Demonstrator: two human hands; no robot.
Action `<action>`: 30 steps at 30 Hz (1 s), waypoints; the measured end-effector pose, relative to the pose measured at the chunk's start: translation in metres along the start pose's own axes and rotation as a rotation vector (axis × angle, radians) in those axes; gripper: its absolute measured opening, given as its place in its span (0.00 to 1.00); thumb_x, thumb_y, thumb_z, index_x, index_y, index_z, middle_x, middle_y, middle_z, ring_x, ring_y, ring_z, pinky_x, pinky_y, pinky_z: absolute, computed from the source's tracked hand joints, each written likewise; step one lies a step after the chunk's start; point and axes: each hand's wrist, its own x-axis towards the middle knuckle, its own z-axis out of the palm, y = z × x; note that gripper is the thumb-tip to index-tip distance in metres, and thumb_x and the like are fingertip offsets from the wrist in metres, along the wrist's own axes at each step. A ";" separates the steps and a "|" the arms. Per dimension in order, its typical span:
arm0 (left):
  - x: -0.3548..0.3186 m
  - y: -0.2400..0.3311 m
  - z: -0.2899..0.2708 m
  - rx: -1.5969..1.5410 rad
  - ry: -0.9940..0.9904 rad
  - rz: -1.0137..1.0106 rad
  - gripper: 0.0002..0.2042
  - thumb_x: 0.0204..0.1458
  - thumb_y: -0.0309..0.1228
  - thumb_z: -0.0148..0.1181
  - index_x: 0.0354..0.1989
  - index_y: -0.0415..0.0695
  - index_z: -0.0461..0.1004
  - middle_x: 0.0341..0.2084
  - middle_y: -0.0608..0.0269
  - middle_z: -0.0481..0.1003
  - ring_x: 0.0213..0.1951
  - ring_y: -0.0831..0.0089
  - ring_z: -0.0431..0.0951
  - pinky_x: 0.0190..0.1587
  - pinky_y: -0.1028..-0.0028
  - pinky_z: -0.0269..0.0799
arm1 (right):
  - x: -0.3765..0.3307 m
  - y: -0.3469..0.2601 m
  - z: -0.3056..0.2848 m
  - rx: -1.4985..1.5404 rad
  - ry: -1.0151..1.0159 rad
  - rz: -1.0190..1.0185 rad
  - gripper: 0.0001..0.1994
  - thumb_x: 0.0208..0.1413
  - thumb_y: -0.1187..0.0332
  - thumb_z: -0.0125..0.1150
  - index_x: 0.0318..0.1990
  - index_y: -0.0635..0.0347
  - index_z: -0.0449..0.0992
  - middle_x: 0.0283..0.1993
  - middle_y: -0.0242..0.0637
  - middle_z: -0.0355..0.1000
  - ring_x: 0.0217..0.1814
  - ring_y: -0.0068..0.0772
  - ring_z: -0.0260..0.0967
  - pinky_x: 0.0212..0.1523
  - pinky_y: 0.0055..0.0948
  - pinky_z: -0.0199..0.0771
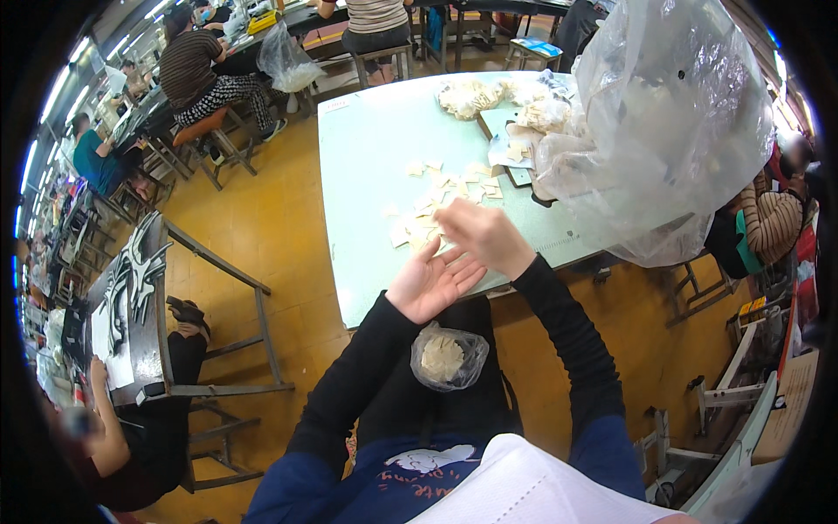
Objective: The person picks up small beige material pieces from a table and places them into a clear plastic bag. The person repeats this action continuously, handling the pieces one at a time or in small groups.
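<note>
Hands (434, 281) (483, 236) meet over cream labels (417, 229) on the pale table (367, 175); left grip wide, right grip unclear.

A small clear plastic bag (449, 356) of pale pieces lies in the lap, just below the open left hand (434, 281). Small cream labels (434, 203) lie scattered on the table just beyond the right hand (483, 236), which touches the nearest ones. Heaps of the same labels (471, 94) sit farther off. A big clear plastic bag (672, 131) bulges to the right of both hands.
</note>
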 end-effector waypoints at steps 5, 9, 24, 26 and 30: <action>-0.002 -0.008 -0.012 0.193 0.128 0.254 0.20 0.70 0.41 0.37 0.59 0.40 0.63 0.55 0.56 0.69 0.56 0.67 0.72 0.60 0.66 0.70 | -0.002 -0.024 0.008 -0.106 -0.134 -0.152 0.08 0.53 0.67 0.62 0.39 0.56 0.75 0.36 0.33 0.72 0.40 0.37 0.73 0.40 0.35 0.72; -0.018 -0.012 -0.012 0.040 -0.035 0.260 0.16 0.68 0.34 0.45 0.58 0.37 0.64 0.51 0.56 0.71 0.54 0.72 0.73 0.56 0.74 0.73 | -0.020 -0.038 -0.001 0.056 0.018 0.027 0.13 0.52 0.69 0.64 0.45 0.58 0.77 0.45 0.38 0.72 0.46 0.40 0.71 0.49 0.37 0.71; -0.097 -0.108 -0.045 0.473 0.475 0.221 0.17 0.63 0.29 0.56 0.57 0.32 0.71 0.49 0.59 0.76 0.52 0.75 0.76 0.55 0.76 0.74 | -0.122 -0.124 0.023 0.475 0.034 0.778 0.11 0.52 0.76 0.66 0.44 0.62 0.80 0.43 0.35 0.71 0.33 0.23 0.71 0.31 0.21 0.70; -0.101 -0.113 -0.057 0.478 0.477 0.235 0.15 0.60 0.27 0.60 0.53 0.32 0.74 0.44 0.58 0.78 0.45 0.75 0.79 0.51 0.76 0.76 | -0.130 -0.126 0.029 0.511 -0.007 0.856 0.09 0.53 0.77 0.65 0.42 0.62 0.80 0.38 0.35 0.73 0.32 0.23 0.72 0.31 0.20 0.70; -0.105 -0.118 -0.073 0.548 0.569 0.280 0.13 0.58 0.25 0.62 0.49 0.32 0.76 0.38 0.57 0.80 0.38 0.77 0.80 0.45 0.78 0.77 | -0.136 -0.127 0.042 0.555 0.044 0.888 0.07 0.55 0.78 0.64 0.41 0.64 0.79 0.35 0.34 0.74 0.29 0.21 0.70 0.30 0.19 0.70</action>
